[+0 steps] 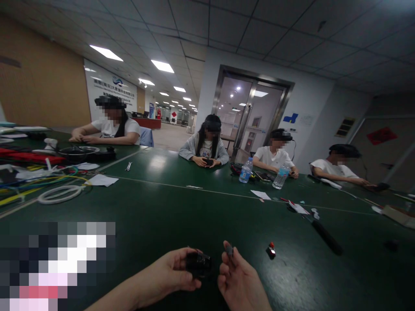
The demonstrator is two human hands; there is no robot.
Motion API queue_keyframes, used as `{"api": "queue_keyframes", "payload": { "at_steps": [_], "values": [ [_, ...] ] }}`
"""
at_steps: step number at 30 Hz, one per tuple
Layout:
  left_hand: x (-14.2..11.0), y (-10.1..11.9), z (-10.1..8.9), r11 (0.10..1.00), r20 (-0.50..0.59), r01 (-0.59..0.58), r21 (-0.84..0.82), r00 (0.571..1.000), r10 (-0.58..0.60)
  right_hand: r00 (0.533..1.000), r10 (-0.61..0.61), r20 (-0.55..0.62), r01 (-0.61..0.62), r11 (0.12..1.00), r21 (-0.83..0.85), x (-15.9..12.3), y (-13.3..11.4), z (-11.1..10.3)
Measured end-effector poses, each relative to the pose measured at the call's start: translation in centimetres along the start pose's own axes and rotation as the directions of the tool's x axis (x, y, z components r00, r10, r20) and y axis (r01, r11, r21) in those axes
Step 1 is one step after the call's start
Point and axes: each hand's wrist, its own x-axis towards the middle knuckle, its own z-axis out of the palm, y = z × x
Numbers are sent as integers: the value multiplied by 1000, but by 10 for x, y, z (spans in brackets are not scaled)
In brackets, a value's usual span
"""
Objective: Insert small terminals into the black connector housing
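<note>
Near the front of the green table, my left hand [173, 272] is closed around a small black boxy object [198, 264] whose kind I cannot make out. Just to its right, my right hand [241, 276] pinches a small dark grey piece [229, 249] between thumb and fingers, apart from the black object. The piece is too small to name. To the right of my right hand lies a little red and black part [271, 250] with a bright shiny face.
Across the green table [155, 203] sit several people with headsets. Two water bottles [246, 169] stand at the far right. A black-handled tool [327, 236] lies to the right. Cables and a white coil [61, 194] cover the left, near a small wrench [129, 166].
</note>
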Motion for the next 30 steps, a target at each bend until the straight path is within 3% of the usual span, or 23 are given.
{"api": "queue_keyframes", "payload": {
  "at_steps": [30],
  "values": [
    [4,-5,-2,998,48,-67,1,997,66,1000,29,11,-29,1000,5,-4,-1,3]
  ]
}}
